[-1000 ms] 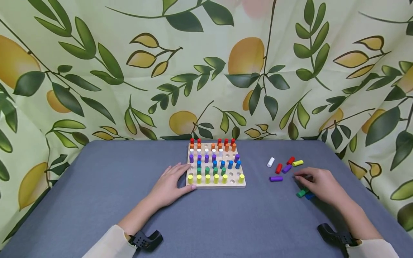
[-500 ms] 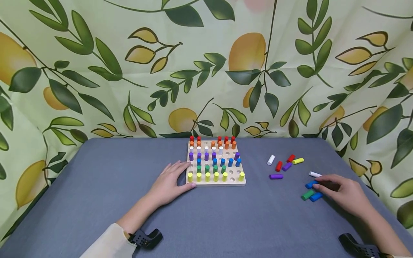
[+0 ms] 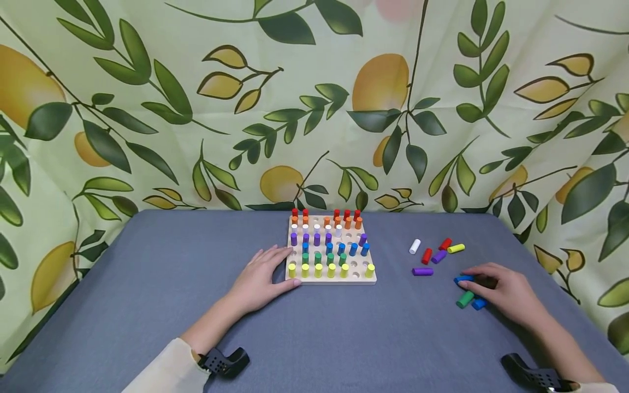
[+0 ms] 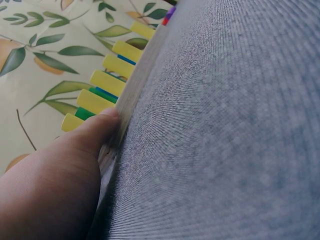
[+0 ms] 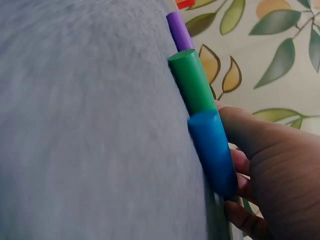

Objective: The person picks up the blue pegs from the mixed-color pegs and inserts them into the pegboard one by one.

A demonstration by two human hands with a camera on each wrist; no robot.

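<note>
A wooden pegboard (image 3: 362, 279) with rows of coloured pegs stands mid-table. My left hand (image 3: 257, 278) rests at its near left corner, fingers nearly straight along the left side. The left wrist view shows the thumb (image 4: 107, 120) against the front edge, beside the yellow pegs (image 4: 107, 82). To the right, my right hand (image 3: 506, 289) pinches a blue peg (image 3: 462, 279) between thumb and index finger, low over the cloth. A green peg (image 3: 464, 299) and another blue peg (image 3: 479, 304) lie just under the thumb. Green and blue pegs also show large in the right wrist view.
Left of the right hand lie a white peg (image 3: 415, 246), two red pegs (image 3: 426, 255), two purple pegs (image 3: 422, 271) and a yellow peg (image 3: 456, 248). A grey-blue cloth (image 3: 344, 338) covers the table. A leaf-patterned curtain (image 3: 314, 131) hangs behind.
The right hand first moved right, uncovering blue pegs and a white peg, then came back left with one blue peg. The white peg is now hidden behind the hand. The left hand stays put.
</note>
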